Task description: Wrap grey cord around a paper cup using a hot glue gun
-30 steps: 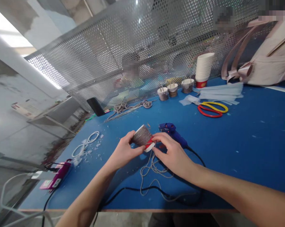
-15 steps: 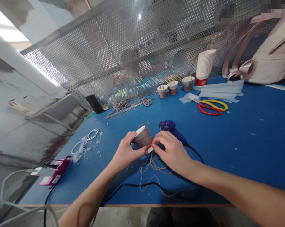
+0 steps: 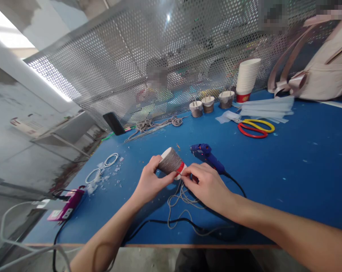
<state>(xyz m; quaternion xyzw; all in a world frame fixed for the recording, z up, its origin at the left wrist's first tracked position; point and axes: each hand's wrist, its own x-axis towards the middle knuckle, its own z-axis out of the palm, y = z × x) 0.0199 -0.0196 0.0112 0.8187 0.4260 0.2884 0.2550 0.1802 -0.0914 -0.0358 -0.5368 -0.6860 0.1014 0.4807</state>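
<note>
**One cord-wrapped cup [image 3: 170, 161], tilted above the counter [image 3: 287, 177]**

Inside the near edge trails grey cord [image 3: 183, 192]. The left hand [image 3: 148, 183] grips the cup; the right hand [image 3: 209, 185] pinches grey cord at its red band [image 3: 182, 166]. Beyond: one glue gun [image 3: 206, 154], the counter stretching wide rightward; two white rings [image 3: 104, 164] by the left edge; three small cups [image 3: 208, 106] and one cup stack [image 3: 248, 77] lining the far edge.

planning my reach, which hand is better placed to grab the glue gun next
Right, probably: the right hand is nearer the glue gun, while the left hand grips the cord-wrapped cup.
</note>
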